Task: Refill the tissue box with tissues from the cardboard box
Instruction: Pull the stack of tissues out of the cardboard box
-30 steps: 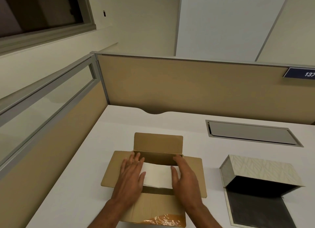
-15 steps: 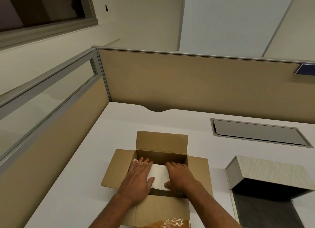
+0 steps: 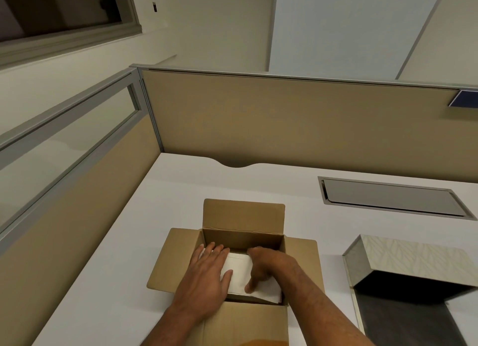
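Observation:
An open brown cardboard box (image 3: 243,216) sits on the white desk near me, its flaps spread outward. A white stack of tissues (image 3: 236,274) lies inside it. My left hand (image 3: 207,275) lies flat on the left part of the stack, fingers spread. My right hand (image 3: 269,268) is curled over the stack's right side, fingers dug down past its edge and thumb pressing on top. The tissue box (image 3: 413,257) stands to the right with its pale leaf-patterned lid raised; its dark inside shows no tissues.
The white desk (image 3: 108,281) is bounded by tan partition panels (image 3: 284,118) at the back and left. A grey metal cable hatch (image 3: 388,198) is set into the desk at the back right.
My right hand has turned and curled, its fingers now dug in at the right edge of the tissue stack, whose near corner is lifted. My left hand stays flat on top.

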Tool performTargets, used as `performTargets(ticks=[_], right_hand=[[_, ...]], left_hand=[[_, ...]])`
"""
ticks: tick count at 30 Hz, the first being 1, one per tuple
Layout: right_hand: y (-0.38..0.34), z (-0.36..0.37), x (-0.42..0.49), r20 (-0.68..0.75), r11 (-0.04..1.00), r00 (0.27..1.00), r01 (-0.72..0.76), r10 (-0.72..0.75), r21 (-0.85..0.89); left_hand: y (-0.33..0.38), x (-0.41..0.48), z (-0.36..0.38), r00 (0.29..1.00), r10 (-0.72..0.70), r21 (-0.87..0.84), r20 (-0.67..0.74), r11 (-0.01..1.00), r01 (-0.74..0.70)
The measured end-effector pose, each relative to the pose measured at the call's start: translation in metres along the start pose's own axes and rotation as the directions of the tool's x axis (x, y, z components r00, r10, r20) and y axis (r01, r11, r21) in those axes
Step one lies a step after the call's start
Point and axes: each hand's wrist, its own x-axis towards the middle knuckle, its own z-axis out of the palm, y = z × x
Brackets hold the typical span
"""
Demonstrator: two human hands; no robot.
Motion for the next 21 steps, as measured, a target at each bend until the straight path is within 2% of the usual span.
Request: performTargets(ticks=[9,21], right_hand=[[0.002,-0.011,0.013,0.108,0.999,0.994,-0.034,0.03,0.037],[0.006,-0.011,0.019,0.12,0.999,0.992,0.026,-0.03,0.034]], left_hand=[[-0.001,0.001,0.001,0.999,0.026,0.005,-0.039,1.0,-0.026],[-0.004,0.003,0.007,0.998,-0.053,-0.035,-0.02,0.998,0.052]])
